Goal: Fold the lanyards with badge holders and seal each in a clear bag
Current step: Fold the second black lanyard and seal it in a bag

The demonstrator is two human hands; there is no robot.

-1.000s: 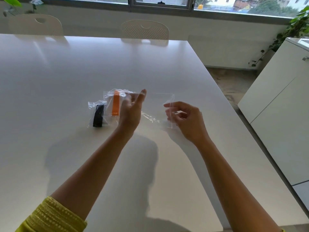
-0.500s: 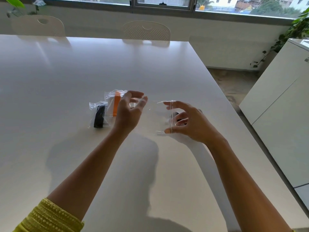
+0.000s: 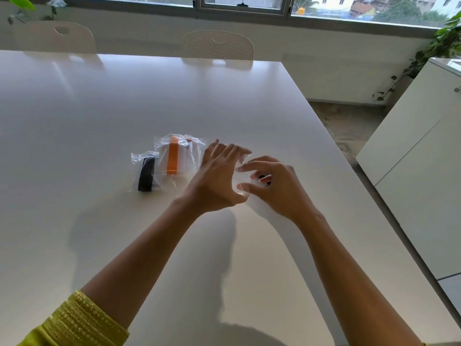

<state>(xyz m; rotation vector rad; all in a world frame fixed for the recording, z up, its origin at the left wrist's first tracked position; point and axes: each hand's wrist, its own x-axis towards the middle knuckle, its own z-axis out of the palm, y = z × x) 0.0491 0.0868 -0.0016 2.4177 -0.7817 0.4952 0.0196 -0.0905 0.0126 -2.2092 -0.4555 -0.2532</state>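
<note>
Two filled clear bags lie on the white table [image 3: 99, 108]: one with a folded orange lanyard [image 3: 172, 156], and a smaller one to its left with a folded black lanyard [image 3: 146, 177]. Just right of them my left hand [image 3: 214, 178] and my right hand [image 3: 274, 186] are close together, both pinching a third clear bag [image 3: 240, 179] held between them. The bag is bunched and blurred. A small dark item [image 3: 263, 177] shows behind my right fingers; I cannot tell what it is.
Two pale chairs [image 3: 217, 46] stand at the table's far edge under a window. A white cabinet [image 3: 419, 171] stands on the right across a narrow floor gap, with a leafy plant [image 3: 444, 46] behind it. The table's right edge runs near my right arm.
My hands held the clear bag stretched wide between them; they have come together, so the bag is now bunched between the fingertips. The two filled bags have not moved.
</note>
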